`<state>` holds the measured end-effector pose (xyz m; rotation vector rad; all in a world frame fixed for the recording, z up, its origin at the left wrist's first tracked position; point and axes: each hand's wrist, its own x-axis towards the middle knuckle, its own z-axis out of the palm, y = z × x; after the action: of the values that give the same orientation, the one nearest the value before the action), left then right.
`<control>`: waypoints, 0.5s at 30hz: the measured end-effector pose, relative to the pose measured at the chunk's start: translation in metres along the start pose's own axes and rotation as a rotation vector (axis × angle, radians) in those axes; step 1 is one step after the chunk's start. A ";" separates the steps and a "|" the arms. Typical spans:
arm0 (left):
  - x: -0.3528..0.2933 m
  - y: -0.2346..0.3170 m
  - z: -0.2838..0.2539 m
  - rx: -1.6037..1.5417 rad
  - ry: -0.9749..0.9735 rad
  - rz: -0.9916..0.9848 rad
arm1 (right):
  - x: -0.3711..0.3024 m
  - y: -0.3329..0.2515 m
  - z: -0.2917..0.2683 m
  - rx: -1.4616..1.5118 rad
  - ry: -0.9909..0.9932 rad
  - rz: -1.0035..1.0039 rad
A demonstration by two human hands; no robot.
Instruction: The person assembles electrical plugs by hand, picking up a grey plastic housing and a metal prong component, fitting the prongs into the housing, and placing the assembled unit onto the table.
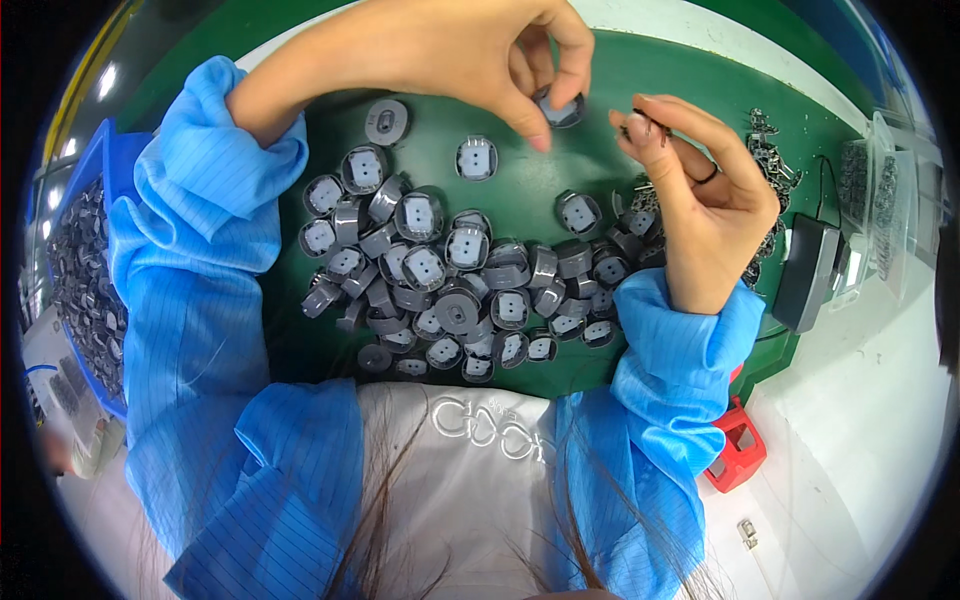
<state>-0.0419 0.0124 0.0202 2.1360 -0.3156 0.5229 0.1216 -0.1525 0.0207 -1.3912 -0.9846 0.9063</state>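
Held at the far middle of the green mat, a round grey plastic housing [562, 110] sits between the thumb and curled index finger of my left hand [490, 60]. Part of the housing is hidden behind the index finger. To its right, my right hand [700, 165] is raised with thumb and fingertips pinched on small dark metal pins [652, 128]; their exact shape is hard to make out. A single housing [476, 158] with thin pins standing up lies below my left hand. Another housing [578, 213] rests at the right edge of the pile.
Many similar housings [457, 309] are heaped between my forearms on the green mat [540, 185]. Loose metal pins [768, 170] lie beyond my right hand. A blue bin [85, 190] stands left, a black box [808, 275] and clear tray [880, 200] right, a red plastic piece [740, 450] lower right.
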 end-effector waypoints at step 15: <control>0.011 0.013 0.032 -0.330 0.300 -0.556 | 0.002 0.011 0.002 -0.126 0.117 -0.273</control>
<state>-0.0301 -0.0218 0.0184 1.6921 0.3346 0.4183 0.1211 -0.1501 0.0098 -1.3577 -1.1249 0.5627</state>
